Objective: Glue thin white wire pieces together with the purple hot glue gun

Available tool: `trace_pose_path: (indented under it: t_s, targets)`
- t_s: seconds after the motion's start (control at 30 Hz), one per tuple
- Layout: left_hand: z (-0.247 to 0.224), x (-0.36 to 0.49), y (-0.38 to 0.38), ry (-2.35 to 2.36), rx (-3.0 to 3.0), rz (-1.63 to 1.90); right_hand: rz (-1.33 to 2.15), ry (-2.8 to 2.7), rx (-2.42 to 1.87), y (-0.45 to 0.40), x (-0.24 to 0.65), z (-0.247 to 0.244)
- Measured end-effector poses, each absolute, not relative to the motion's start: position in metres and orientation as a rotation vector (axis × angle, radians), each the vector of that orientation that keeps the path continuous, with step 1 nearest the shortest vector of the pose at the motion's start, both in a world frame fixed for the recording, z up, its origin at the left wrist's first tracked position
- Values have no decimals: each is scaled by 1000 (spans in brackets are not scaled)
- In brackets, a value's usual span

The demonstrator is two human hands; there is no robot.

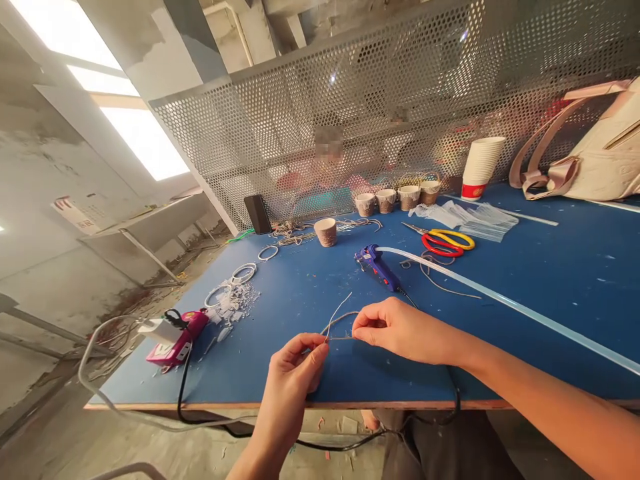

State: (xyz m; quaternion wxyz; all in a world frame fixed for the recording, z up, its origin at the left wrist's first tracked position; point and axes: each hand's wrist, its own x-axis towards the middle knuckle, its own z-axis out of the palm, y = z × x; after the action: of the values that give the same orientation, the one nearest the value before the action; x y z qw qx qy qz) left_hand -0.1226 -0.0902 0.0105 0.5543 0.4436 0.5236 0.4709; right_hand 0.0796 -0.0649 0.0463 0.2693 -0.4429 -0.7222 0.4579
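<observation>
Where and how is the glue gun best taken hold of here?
Probably by the handle of the glue gun, with the right hand coming from the near side. The handle slants back toward that hand, while the nozzle points left, away from it. The long glue stick trails right from the back, so stay clear of that.

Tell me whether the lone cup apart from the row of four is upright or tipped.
Upright: the lone cup stands with its wider rim up and narrower base on the blue table.
</observation>
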Motion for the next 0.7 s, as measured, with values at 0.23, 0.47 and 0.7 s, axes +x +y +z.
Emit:
trace_pose_path:
  t_s: [0.23, 0.47, 0.7]
  targets:
    - [7, -121, -90, 1171, 1039, 1132, 950, -2001, -1193, -74, 78, 49]
    - [8, -119, -91, 1228, 1147, 1113, 101, -2348, -880, -90, 69, 54]
    - [24, -117, -99, 1367, 1350, 1254, 94, -2265, -929, -86, 71, 51]
